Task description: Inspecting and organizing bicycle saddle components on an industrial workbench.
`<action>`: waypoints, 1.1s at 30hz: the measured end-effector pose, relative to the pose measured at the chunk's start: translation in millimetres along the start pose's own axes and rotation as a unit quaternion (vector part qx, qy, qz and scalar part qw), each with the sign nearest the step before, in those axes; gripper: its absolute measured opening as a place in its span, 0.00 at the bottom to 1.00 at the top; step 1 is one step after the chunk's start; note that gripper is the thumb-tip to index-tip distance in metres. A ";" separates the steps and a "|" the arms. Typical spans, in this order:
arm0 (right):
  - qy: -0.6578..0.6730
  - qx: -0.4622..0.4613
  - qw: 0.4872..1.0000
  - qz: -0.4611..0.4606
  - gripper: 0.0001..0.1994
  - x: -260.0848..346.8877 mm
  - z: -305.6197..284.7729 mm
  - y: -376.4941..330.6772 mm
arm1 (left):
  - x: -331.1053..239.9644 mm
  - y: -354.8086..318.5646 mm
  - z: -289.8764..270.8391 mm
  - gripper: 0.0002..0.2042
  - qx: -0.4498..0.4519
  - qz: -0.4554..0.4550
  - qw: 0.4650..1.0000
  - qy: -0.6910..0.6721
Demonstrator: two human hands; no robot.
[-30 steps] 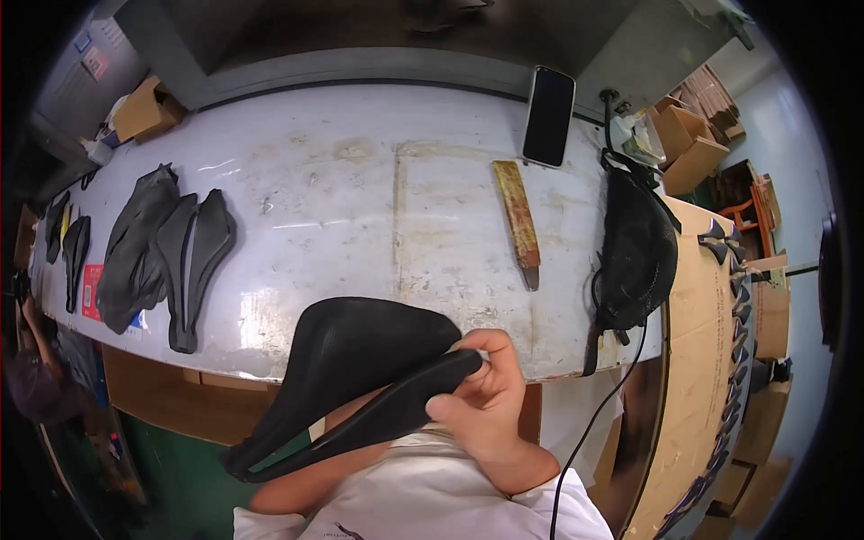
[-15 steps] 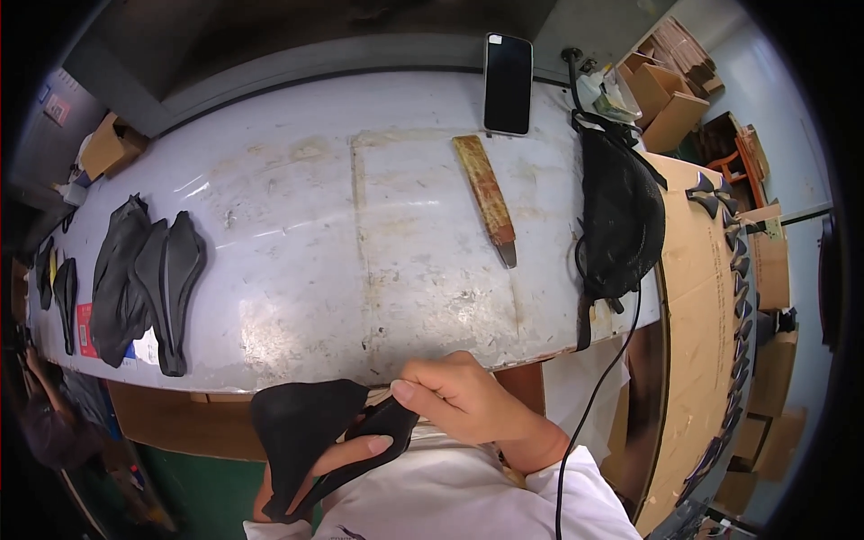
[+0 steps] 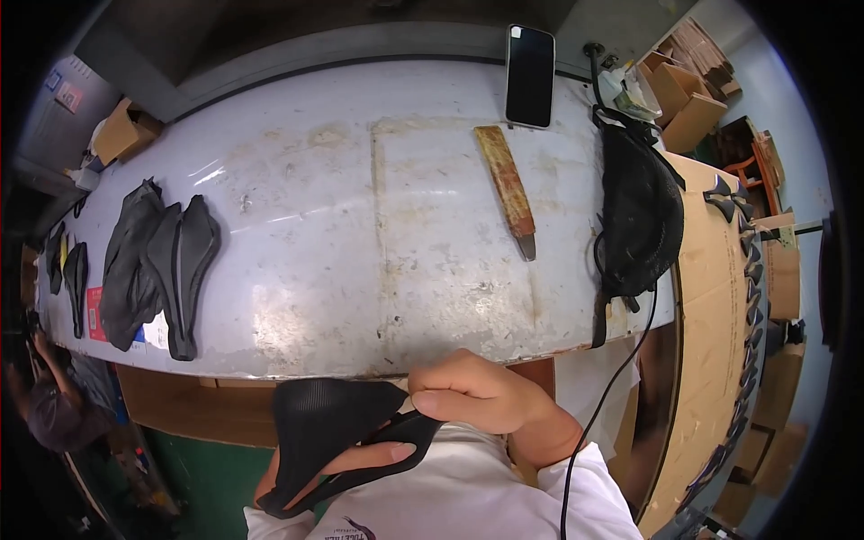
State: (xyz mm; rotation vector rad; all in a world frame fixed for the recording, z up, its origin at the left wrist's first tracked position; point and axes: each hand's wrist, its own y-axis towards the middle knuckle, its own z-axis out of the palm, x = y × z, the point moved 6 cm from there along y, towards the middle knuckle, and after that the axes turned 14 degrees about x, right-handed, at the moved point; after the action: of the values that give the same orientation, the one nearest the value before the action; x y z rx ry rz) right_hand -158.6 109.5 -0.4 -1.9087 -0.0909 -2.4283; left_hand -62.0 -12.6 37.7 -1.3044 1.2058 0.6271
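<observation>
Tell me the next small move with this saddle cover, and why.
Probably lift the black saddle cover onto the white table. Both hands grip it below the table edge, left hand underneath, right hand pinching its narrow end, with bare surface straight ahead.

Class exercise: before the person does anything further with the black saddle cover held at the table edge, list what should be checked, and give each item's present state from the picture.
1. Right hand pinching the black saddle cover: ok.
2. Left hand supporting it from beneath: ok; mostly hidden.
3. Bare stretch of the table in front: ok.
4. Wooden-handled tool lying apart from both hands: ok.
5. Phone resting at the far edge: ok.
6. Cover's underside condition: cannot tell.
</observation>
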 end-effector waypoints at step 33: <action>0.066 -0.230 0.970 -0.052 0.14 -1.2 16.3 3.4 | 17.7 -5.7 13.4 0.20 -0.142 -0.019 0.938 -0.316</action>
State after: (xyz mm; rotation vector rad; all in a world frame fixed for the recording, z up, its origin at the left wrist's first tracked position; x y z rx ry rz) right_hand -142.3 107.3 2.4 -1.9281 0.4246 -2.8357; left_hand -47.0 -6.0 21.5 -1.2161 0.5717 1.1204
